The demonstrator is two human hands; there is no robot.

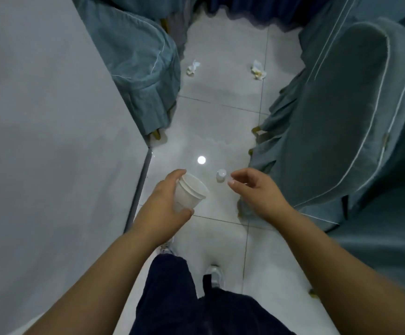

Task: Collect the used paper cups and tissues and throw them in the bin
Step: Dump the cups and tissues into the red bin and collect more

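Observation:
My left hand (164, 206) grips stacked white paper cups (189, 192), tilted with the rims pointing right. To their right my right hand (254, 192) hovers with fingers loosely curled and nothing in it. A small white cup (220, 175) lies on the tiled floor just left of my right fingertips. Farther ahead, two crumpled tissues lie on the floor, one on the left (193, 67) and one on the right (258, 69). No bin is in view.
A grey table (39, 141) with a metal leg (141, 184) fills the left. Chairs in teal covers stand at the back left (138, 61) and along the right (353, 112). A narrow strip of white floor (220, 117) runs between them. My feet and dark trousers show below.

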